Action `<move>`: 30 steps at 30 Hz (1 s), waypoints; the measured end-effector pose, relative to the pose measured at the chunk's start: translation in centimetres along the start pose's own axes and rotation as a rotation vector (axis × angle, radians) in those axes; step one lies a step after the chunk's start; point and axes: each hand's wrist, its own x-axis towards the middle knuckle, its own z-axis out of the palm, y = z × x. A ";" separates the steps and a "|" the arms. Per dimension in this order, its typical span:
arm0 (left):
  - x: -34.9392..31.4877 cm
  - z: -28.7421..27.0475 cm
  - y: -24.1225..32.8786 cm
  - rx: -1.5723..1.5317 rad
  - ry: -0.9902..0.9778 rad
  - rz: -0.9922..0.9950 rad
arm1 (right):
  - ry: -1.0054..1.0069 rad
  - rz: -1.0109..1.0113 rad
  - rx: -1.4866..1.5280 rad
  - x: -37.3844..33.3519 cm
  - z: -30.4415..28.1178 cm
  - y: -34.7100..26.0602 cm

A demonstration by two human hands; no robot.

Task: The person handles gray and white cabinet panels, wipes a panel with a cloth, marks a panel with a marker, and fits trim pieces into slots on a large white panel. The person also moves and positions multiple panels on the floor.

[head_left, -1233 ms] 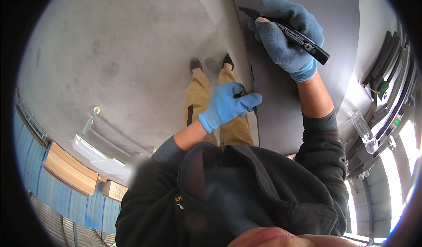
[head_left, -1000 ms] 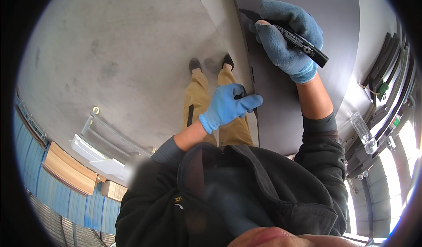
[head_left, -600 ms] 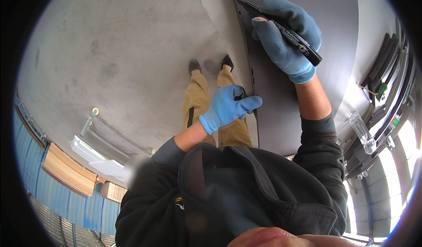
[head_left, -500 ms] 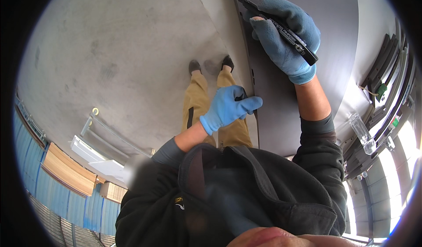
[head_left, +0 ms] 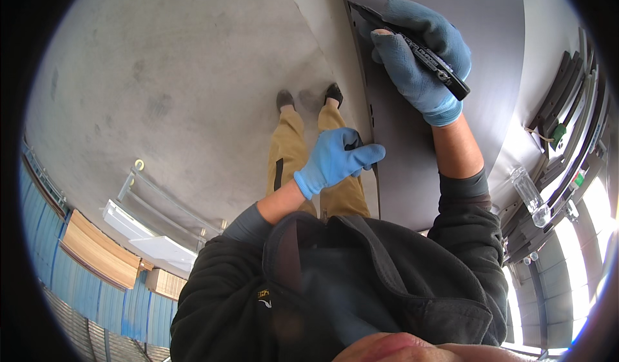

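Black utility knife: long slim handle, held slantwise in the right hand, blade end pointing up-left to the left edge of the dark grey panel. Grip: blue-gloved fingers wrapped fast round the handle, butt end jutting out below-right of the fist.

Dark grey panel: flat sheet lying on the worktop, directly under the grip and running down toward the person's chest.

Left hand: blue glove, below-left of the knife grip, fingers pinched on the panel's near left edge; whether it holds any small item cannot be told.

Beyond the panel, right of the grip: clear plastic bottle lying on its side, and black strips.

Left of the grip: grey concrete floor, tan trouser legs, dark shoes.
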 end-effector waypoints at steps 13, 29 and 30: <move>-0.4 -0.2 1.2 -0.027 -0.014 -0.063 | 0.022 -0.141 -0.236 1.9 0.9 -0.9; -5.9 -0.7 3.9 -0.437 0.172 0.139 | 0.057 0.045 0.243 -4.8 -2.2 -7.0; -6.5 -1.2 4.9 -0.530 0.190 0.193 | 0.070 0.045 0.223 -6.3 -2.4 -8.5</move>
